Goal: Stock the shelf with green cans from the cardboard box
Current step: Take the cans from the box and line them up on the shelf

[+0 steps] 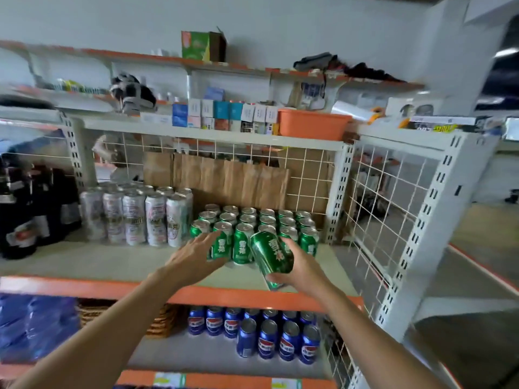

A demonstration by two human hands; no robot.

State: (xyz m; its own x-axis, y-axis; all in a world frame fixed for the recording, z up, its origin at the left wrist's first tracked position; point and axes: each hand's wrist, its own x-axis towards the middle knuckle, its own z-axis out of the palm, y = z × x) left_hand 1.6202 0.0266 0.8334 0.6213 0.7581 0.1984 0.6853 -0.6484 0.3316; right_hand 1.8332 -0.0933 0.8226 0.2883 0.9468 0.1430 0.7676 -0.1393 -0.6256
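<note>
Several green cans (283,221) stand in rows on the middle shelf (92,265), at its right half. My right hand (299,269) grips one more green can (271,255), tilted, just in front of the front row. My left hand (193,255) reaches in with straight fingers that touch the front-row green can (222,245) at the left of the group. The cardboard box is out of view.
Tall white cans (140,217) stand left of the green ones, dark bottles (33,209) further left. Brown cardboard (224,181) leans on the wire back. A white wire side panel (393,220) closes the right end. Blue cans (266,332) fill the shelf below.
</note>
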